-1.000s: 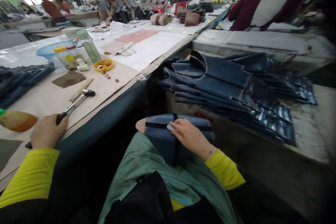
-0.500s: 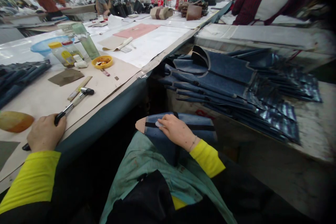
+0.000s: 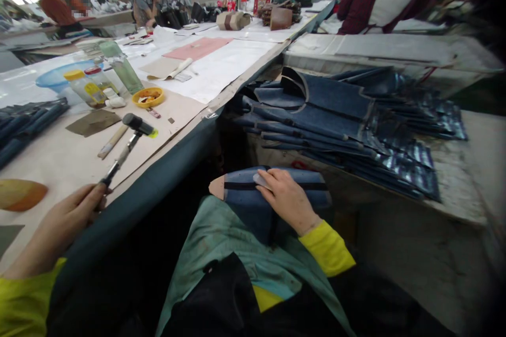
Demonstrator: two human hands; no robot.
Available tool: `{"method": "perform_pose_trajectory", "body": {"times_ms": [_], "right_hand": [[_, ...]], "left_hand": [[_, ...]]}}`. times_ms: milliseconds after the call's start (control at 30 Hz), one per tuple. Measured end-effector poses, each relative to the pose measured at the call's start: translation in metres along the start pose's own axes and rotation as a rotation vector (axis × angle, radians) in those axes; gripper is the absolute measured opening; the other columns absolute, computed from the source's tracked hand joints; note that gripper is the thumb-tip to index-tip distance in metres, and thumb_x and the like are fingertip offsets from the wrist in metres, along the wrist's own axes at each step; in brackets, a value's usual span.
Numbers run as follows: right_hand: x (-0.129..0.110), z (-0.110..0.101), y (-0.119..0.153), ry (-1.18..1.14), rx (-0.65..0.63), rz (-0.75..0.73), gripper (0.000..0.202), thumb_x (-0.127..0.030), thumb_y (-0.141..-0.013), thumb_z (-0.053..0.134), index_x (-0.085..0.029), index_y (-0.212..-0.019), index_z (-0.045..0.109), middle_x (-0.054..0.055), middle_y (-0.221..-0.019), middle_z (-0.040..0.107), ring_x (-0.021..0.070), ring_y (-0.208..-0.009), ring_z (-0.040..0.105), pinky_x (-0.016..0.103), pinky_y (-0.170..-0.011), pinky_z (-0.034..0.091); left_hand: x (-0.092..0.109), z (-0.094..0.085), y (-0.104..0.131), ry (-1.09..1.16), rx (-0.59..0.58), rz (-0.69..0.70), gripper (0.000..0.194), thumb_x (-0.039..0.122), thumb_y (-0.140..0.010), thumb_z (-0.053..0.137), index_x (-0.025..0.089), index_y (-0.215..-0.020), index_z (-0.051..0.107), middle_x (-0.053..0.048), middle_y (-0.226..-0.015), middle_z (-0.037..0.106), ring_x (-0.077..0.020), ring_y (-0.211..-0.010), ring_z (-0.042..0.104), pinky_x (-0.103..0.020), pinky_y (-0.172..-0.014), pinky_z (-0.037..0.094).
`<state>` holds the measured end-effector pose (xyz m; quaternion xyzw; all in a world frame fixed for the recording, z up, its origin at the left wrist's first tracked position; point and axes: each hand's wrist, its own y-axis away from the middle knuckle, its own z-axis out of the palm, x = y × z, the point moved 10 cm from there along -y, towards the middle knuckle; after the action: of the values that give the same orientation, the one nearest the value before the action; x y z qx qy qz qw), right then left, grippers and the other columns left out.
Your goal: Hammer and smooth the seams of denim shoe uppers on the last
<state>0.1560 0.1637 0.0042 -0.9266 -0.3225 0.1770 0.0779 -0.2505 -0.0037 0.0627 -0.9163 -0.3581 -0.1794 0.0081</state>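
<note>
My left hand [image 3: 79, 216] is closed round the handle of a hammer [image 3: 125, 155], whose black head is raised above the table's near edge. A blue leather piece with a black strip [image 3: 241, 186] lies over a form on my lap, its pale tip pointing left. On top of it rests my right hand [image 3: 286, 197], with a small whitish translucent piece [image 3: 261, 181] pinched between thumb and fingers. Green cloth [image 3: 209, 231] covers my lap beneath.
Stacked blue leather pieces [image 3: 336, 100] lie at the right. On the table [image 3: 185, 102] are a yellow dish [image 3: 148, 97], jars [image 3: 84, 87], a wooden stick [image 3: 113, 141] and an orange-brown oval object [image 3: 21, 195]. People work beyond.
My left hand has lifted the hammer off the table, its head now higher. My right hand has slid right along the blue piece with the whitish piece. The view has shifted slightly.
</note>
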Motion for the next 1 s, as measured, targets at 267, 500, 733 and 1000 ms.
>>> {"method": "perform_pose_trajectory", "body": {"times_ms": [267,500,733,1000], "right_hand": [[0.016,-0.005,0.071,-0.077,0.029,0.038,0.033,-0.014,-0.083,0.047,-0.017,-0.114,0.057,0.009,-0.112,0.059,0.0233,-0.105,0.05,0.039,-0.092,0.045],[0.014,0.0,0.085,-0.1,0.038,0.041,0.042,-0.008,-0.08,0.048,-0.015,-0.121,0.054,0.009,-0.12,0.056,0.024,-0.113,0.045,0.041,-0.098,0.043],[0.015,0.004,0.089,-0.138,0.06,0.043,0.045,-0.007,-0.08,0.048,-0.016,-0.124,0.053,0.009,-0.122,0.056,0.0242,-0.115,0.044,0.042,-0.099,0.043],[0.02,0.003,0.095,-0.159,0.087,0.046,0.048,-0.006,-0.078,0.048,-0.015,-0.126,0.052,0.009,-0.125,0.055,0.0235,-0.118,0.042,0.041,-0.101,0.042]], "left_hand": [[0.086,0.146,0.083,0.497,-0.612,0.097,0.049,0.064,-0.078,0.044,0.018,-0.089,0.057,0.004,-0.06,0.046,-0.0084,-0.047,0.039,-0.018,-0.041,0.029],[0.147,0.15,0.102,0.267,-0.526,0.441,0.033,0.047,-0.089,0.037,0.024,-0.107,0.053,-0.002,-0.084,0.062,-0.0168,-0.076,0.059,-0.024,-0.07,0.044],[0.154,0.145,0.09,0.235,-0.406,0.435,0.037,0.048,-0.09,0.033,0.022,-0.11,0.051,-0.003,-0.088,0.065,-0.0182,-0.08,0.062,-0.024,-0.071,0.045],[0.157,0.166,0.104,0.193,-0.547,0.468,0.033,0.045,-0.091,0.035,0.022,-0.106,0.053,-0.002,-0.088,0.066,-0.0176,-0.081,0.063,-0.024,-0.074,0.046]]}}
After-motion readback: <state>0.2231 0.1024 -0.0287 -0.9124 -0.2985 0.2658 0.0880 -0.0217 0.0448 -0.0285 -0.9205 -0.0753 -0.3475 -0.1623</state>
